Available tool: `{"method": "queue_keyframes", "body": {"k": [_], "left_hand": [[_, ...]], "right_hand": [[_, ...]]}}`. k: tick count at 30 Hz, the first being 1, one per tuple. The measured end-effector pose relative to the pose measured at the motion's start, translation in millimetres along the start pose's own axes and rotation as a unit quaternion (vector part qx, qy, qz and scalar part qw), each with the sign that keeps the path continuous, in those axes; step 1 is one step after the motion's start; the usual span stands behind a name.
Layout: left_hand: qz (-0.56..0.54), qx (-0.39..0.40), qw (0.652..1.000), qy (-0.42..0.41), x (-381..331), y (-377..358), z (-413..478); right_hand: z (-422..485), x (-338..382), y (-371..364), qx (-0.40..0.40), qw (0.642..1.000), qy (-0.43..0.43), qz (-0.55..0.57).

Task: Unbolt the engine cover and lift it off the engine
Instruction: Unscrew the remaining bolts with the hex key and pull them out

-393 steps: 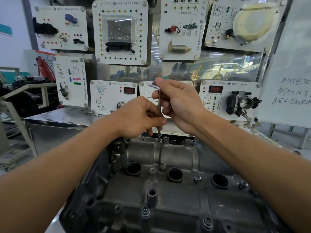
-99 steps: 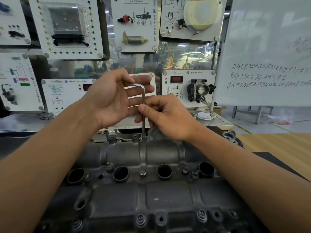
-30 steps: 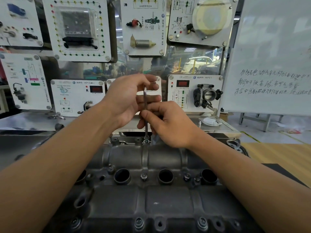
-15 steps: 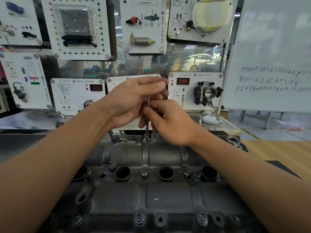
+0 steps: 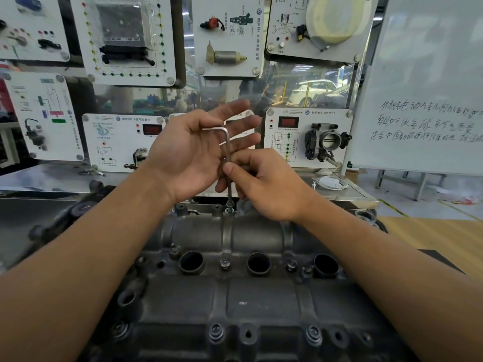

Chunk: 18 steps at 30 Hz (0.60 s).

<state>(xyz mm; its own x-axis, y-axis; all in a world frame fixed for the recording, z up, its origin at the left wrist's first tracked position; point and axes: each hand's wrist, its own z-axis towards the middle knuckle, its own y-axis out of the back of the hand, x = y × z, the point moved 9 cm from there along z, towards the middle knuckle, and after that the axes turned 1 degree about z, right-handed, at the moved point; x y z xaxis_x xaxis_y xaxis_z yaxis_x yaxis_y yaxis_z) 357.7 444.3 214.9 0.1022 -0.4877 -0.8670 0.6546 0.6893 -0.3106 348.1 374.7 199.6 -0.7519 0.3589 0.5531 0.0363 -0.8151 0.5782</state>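
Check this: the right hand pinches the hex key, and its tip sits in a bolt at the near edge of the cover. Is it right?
Not the near edge. In the head view the right hand pinches the hex key, and its tip sits in a bolt at the far edge of the cover.

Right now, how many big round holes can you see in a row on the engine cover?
3. The left hole, middle hole and right hole sit in a row across the engine cover. The left forearm may hide another one.
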Motion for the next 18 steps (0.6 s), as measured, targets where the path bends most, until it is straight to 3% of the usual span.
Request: {"method": "queue_keyframes", "body": {"k": [5,8,10,14,16,18], "left_hand": [[0.003,0.09,0.995,0.042,-3,-10,0],[0.095,0.128,0.984,0.083,-5,-16,4],[0.208,0.096,0.969,0.095,-5,-14,15],[0.388,-0.088,0.918,0.007,-25,-5,38],[0.379,-0.127,0.917,-0.003,-27,3,38],[0.282,-0.107,0.953,0.031,-21,13,34]], "right_hand": [[0,-2,1,-0.001,1.0,0.001,0.006],[0,-2,1,-0.001,1.0,0.003,0.002],[1,-4,1,-0.006,1.0,-0.002,0.006],[2,-7,2,-0.012,1.0,-0.004,0.024],[2,-8,2,-0.014,0.999,-0.006,0.029],[2,-9,2,-0.016,0.999,-0.01,0.036]]}}
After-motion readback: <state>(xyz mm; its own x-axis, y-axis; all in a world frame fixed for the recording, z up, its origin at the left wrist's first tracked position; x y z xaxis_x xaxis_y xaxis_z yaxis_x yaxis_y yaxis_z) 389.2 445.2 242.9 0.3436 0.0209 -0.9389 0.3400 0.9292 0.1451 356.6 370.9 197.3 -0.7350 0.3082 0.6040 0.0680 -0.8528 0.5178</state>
